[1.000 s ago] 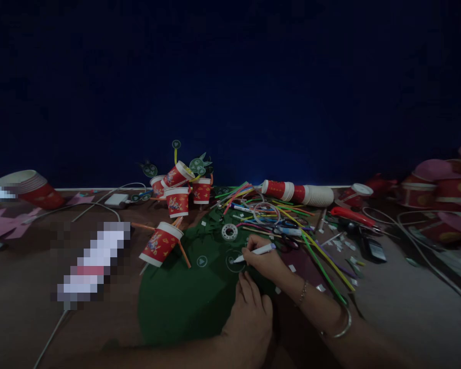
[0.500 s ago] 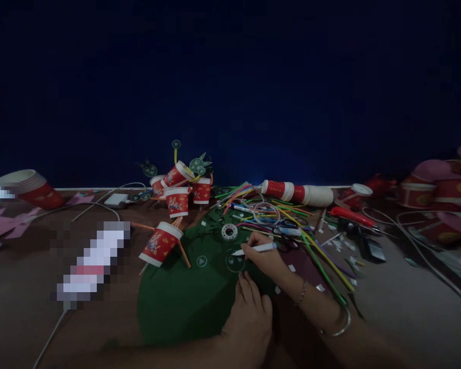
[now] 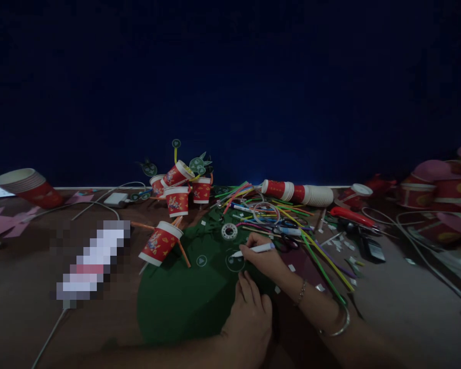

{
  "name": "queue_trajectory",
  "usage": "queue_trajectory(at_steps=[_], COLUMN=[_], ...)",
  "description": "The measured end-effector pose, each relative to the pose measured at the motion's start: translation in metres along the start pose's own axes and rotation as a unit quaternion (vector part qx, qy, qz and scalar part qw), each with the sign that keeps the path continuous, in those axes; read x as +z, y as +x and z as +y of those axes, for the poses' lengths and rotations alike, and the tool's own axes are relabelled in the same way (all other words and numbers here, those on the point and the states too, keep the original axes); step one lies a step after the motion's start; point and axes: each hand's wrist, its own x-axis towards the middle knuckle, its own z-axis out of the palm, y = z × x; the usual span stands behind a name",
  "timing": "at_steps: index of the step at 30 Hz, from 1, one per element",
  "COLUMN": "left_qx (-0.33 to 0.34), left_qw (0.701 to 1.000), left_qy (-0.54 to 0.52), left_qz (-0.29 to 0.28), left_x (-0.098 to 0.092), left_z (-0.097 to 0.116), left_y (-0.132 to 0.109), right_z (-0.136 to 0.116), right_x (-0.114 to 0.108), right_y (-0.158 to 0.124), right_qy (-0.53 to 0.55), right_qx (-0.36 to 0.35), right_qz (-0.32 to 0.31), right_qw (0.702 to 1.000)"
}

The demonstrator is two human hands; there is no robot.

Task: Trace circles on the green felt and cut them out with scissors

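A white marker (image 3: 259, 249) is pinched in my right hand (image 3: 259, 256), its tip on a round face drawing (image 3: 235, 261) on the dark green sheet (image 3: 176, 307). Just below the drawing, my left hand (image 3: 249, 318) lies flat on the sheet, fingers stretched out and holding nothing. A small circle with a triangle in it (image 3: 202, 261) is drawn to the left. Above the drawing sits a white roll of tape (image 3: 229, 231). At the sheet's upper left edge a red paper cup (image 3: 161, 243) with orange stick limbs leans over.
Behind stand joined red cups (image 3: 177, 201) with green cutouts. Coloured pipe cleaners (image 3: 318, 256), scissors (image 3: 288, 241), paper scraps and a lying cup stack (image 3: 297, 193) are at the right, beside a red glue gun (image 3: 353, 217). At the left are a cup stack (image 3: 30, 187) and a blurred-out device (image 3: 94, 261).
My right hand and the marker have shifted very slightly to the left over the face drawing. My left hand has stayed in place.
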Motion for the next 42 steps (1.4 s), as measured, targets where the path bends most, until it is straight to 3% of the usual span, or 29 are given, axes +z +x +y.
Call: queue_trajectory(at_steps=[13,26,42], left_qx=[0.009,0.008,0.002], left_qw=[1.0,1.0,1.0], left_qy=[-0.001,-0.006,0.006], left_qz=[-0.003,-0.002,0.008], left_x=[-0.001,0.001,-0.002], left_z=[-0.001,-0.001,-0.001], left_y=[0.001,0.0,0.001], right_z=[0.005,0.0,-0.004], right_x=[0.0,-0.001,-0.001], right_y=[0.003,-0.001,-0.001], right_qy=[0.023,0.006,0.026], right_qx=[0.002,0.001,0.009], right_qz=[0.018,-0.03,-0.016], right_qw=[1.0,1.0,0.999])
